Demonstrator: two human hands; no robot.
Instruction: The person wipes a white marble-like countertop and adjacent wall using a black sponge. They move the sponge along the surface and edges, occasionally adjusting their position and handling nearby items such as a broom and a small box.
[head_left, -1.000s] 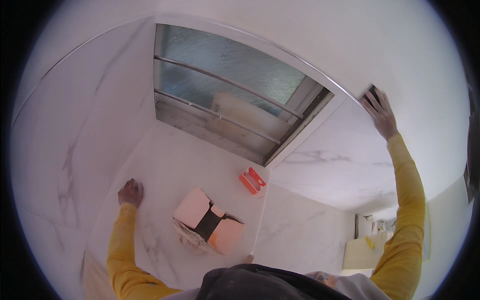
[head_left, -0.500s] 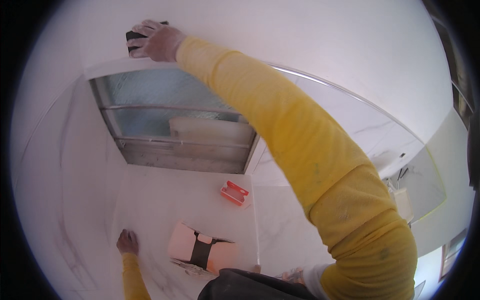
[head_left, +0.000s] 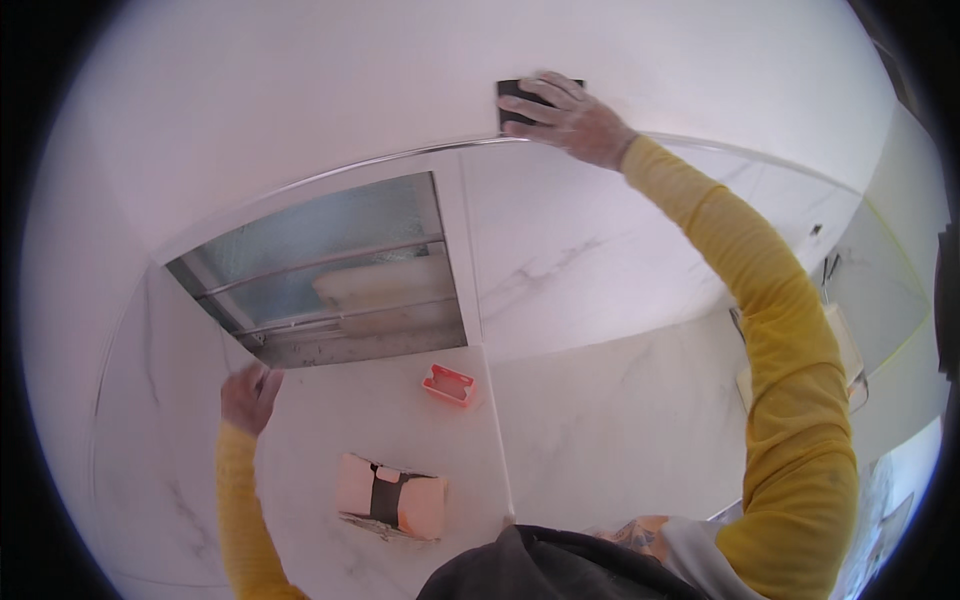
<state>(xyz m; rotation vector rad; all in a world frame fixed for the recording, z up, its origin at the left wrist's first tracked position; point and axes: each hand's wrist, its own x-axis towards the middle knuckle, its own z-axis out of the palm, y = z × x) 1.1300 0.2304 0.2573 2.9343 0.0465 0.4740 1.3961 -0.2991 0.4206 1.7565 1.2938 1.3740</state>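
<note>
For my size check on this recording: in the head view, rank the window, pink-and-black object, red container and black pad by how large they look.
1. Window
2. Pink-and-black object
Unranked, both smaller: red container and black pad; the right hand covers part of the pad.

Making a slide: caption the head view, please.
Right hand holds a black block against the white wall above a metal strip.
</note>
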